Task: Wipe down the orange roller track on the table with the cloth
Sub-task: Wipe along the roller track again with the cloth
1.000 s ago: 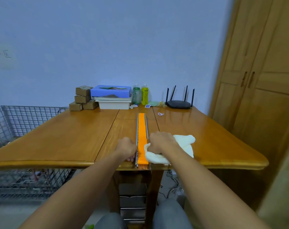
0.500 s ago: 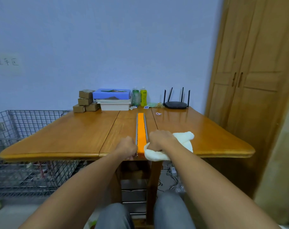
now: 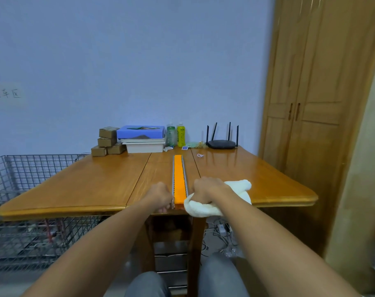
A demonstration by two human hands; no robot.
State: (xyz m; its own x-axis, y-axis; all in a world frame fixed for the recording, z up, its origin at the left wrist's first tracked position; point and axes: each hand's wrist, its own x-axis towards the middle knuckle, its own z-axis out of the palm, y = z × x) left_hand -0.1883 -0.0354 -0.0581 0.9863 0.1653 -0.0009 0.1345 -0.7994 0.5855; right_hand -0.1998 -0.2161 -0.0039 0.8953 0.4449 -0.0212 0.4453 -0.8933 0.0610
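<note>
Orange roller track [image 3: 179,179] along the middle of the surface [image 3: 96,185], near end at 6 o'clock on the front edge, far end toward 12. At 9 o'clock of that near end, left hand [image 3: 159,195], fingers curled against the metal rail, apparently steadying it. At 3 o'clock, right hand [image 3: 206,188] bunched into the white cloth [image 3: 238,187], fingers clamped on it, cloth touching the rail but off the orange. Compared with a second ago, barely any shift of either hand or cloth relative to the track; only a wider view. Likely meaning: no stroke under way yet, whole length left to wipe.
</note>
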